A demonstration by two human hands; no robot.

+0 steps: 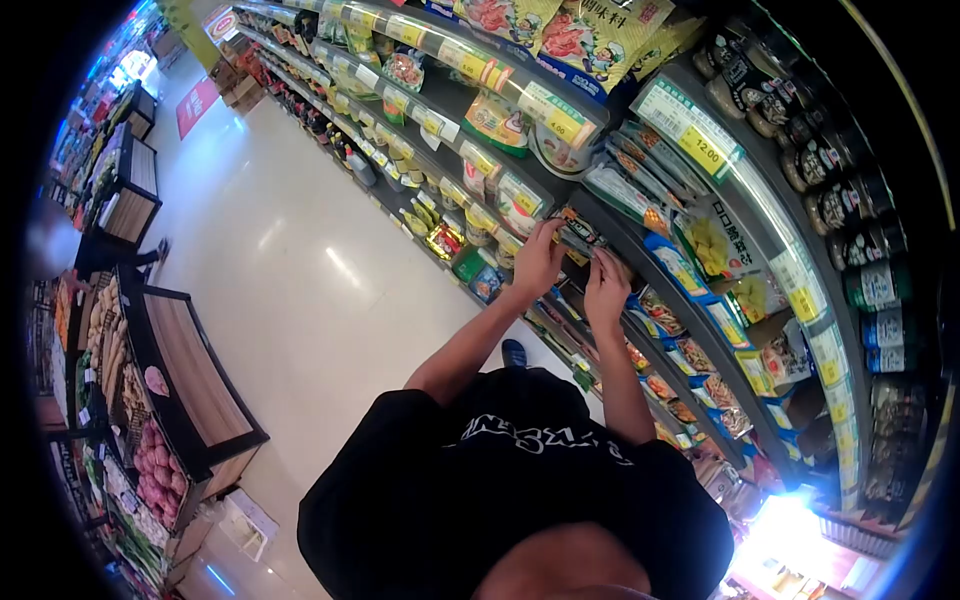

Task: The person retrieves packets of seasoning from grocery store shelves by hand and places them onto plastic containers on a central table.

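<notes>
Dark packet point(580, 228), long axis slanting upper-left to lower-right, front end unclear. Pale print on it. Sits at shelf point(630, 245), between my left hand point(540, 257) and right hand point(606, 290); can't tell whether either's clamped.

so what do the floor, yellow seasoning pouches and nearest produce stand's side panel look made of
Floor: probably polished tile or stone, glossy, with bright light reflections.
Yellow seasoning pouches: likely printed plastic film, slightly shiny and crinkled.
Side panel: wood or laminate imitating it, satin, showing brown grain lines.
</notes>
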